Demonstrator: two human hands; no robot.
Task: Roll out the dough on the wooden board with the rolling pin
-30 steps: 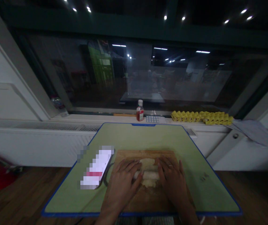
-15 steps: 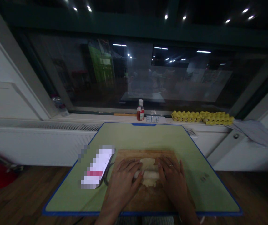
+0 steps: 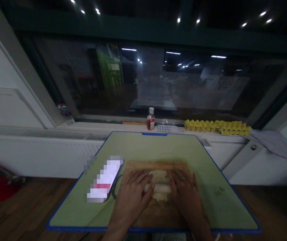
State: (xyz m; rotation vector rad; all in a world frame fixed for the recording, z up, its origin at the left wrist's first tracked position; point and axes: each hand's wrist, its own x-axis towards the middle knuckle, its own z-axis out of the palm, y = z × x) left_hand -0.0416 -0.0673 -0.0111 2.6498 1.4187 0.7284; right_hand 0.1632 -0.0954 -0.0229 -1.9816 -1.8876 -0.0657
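Note:
A pale rolling pin (image 3: 161,187) lies crosswise over a thin, uneven piece of dough (image 3: 159,174), which shows both beyond and in front of it. Over the pin's left end is my left hand (image 3: 134,189), fingers stretched forward and the thumb along the near side. My right hand (image 3: 185,187) covers the other end, with a ring on one finger. Both ends of the pin are hidden under my hands. Beneath everything is a wooden cutting board (image 3: 155,214).
The board rests on a small green table (image 3: 223,207) with a blue edge. A phone (image 3: 105,180) with a lit, blurred screen and a cable lies left of the board. On the windowsill are a small bottle (image 3: 151,119), a yellow egg tray (image 3: 216,127) and a grey cloth (image 3: 275,142).
Both hands stay on the rolling pin, with hardly any movement over the dough. The whole view has shifted very slightly.

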